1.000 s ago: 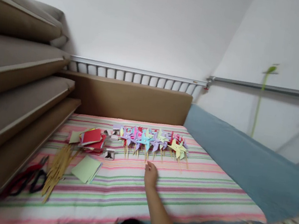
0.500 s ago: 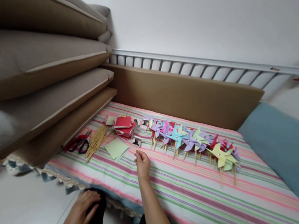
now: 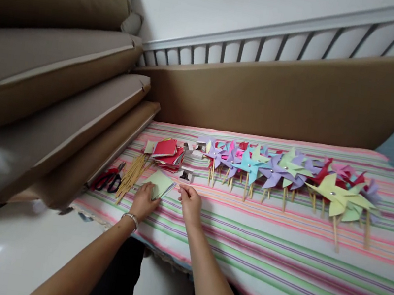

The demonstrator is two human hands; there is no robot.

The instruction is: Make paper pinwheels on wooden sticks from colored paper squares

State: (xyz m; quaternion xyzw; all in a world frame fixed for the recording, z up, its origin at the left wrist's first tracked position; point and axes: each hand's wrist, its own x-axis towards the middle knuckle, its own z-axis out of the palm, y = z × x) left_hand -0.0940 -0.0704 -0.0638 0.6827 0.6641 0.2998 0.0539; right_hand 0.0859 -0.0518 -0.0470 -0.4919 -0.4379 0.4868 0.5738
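My left hand point(image 3: 144, 202) rests on the near left edge of a stack of pale green paper squares point(image 3: 162, 182), fingers apart and thumb at the stack's near side. Just right of the stack, my right hand point(image 3: 190, 200) has its fingertips pinched together; anything between them is too small to make out. Left of the papers lie a bundle of thin wooden sticks point(image 3: 131, 177) and scissors point(image 3: 111, 180) with dark and red handles. Behind the stack is a pile of red and other coloured papers point(image 3: 167, 148). A small open box point(image 3: 185, 174) with dark contents sits beyond my right hand.
Many finished paper pinwheels point(image 3: 272, 169) on sticks lie in a row to the right. Stacked cushions point(image 3: 62, 76) rise on the left. A brown panel point(image 3: 264, 103) stands along the back, on the striped cloth point(image 3: 261, 262).
My left hand has come up from my lap onto the green paper stack. My right hand stays pinched near the stack. The view has tilted and moved closer to the bed.
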